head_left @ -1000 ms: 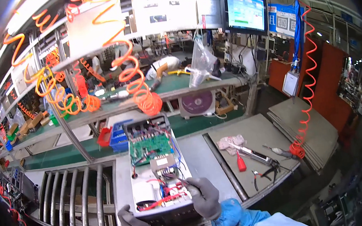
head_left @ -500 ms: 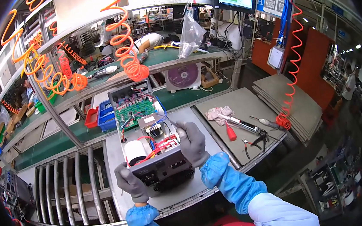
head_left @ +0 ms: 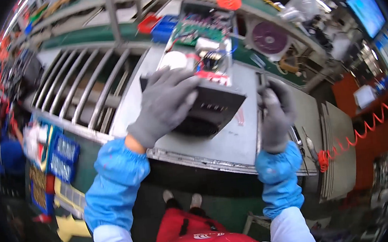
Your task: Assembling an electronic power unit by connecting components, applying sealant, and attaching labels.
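Two gloved hands over the grey bench (head_left: 232, 140). Roller rails (head_left: 80, 91) far left. Left hand (head_left: 167, 105) spread flat, fingers apart, pressing the top of the black housing (head_left: 211, 112), which now sits on the bench; half a second ago both hands gripped its sides, lifted. Green circuit board (head_left: 195, 31) behind it. Right hand (head_left: 274, 111) has let go, loosely curled beside the housing, holding nothing visible.
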